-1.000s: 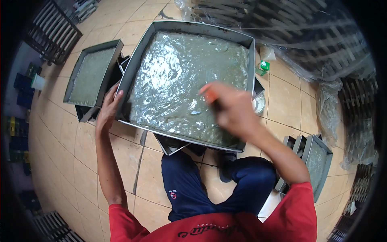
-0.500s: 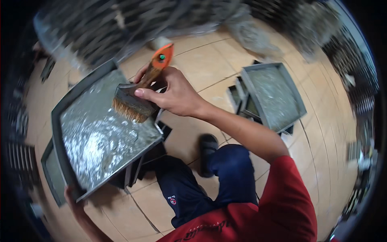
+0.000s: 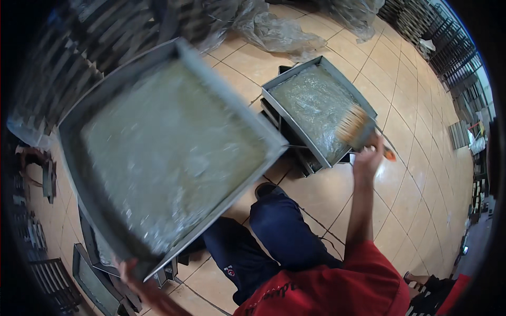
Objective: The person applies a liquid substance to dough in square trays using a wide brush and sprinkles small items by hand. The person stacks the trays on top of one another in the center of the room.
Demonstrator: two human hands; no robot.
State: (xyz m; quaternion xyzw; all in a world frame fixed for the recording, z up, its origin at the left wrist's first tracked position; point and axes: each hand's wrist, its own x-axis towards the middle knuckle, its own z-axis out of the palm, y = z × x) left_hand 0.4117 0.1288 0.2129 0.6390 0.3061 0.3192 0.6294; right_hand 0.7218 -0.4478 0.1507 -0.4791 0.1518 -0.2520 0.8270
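Note:
A large grey metal tray (image 3: 232,87), its inside coated with a wet, shiny film, is lifted and tilted in front of me on the left. My left hand (image 3: 129,271) grips its near left corner. In my right hand (image 3: 369,158) is a wide flat paintbrush (image 3: 361,129) with tan bristles and an orange handle end, partly blurred. The bristles are over the right edge of a second wet metal tray (image 3: 345,87); whether they touch it I cannot tell. That tray tops a crooked stack of trays.
More trays (image 3: 95,284) are stacked below the lifted one at lower left. Crumpled clear plastic sheeting (image 3: 279,31) lies on the tiled floor (image 3: 416,179) at the back. Tall stacks (image 3: 126,31) of grey trays line the far side. Parts of other people show at far left and lower right.
The large tray has been raised and has swung up and right. My right hand with the paintbrush has moved from over that tray to the right-hand stack, its bristles now pointing up-left.

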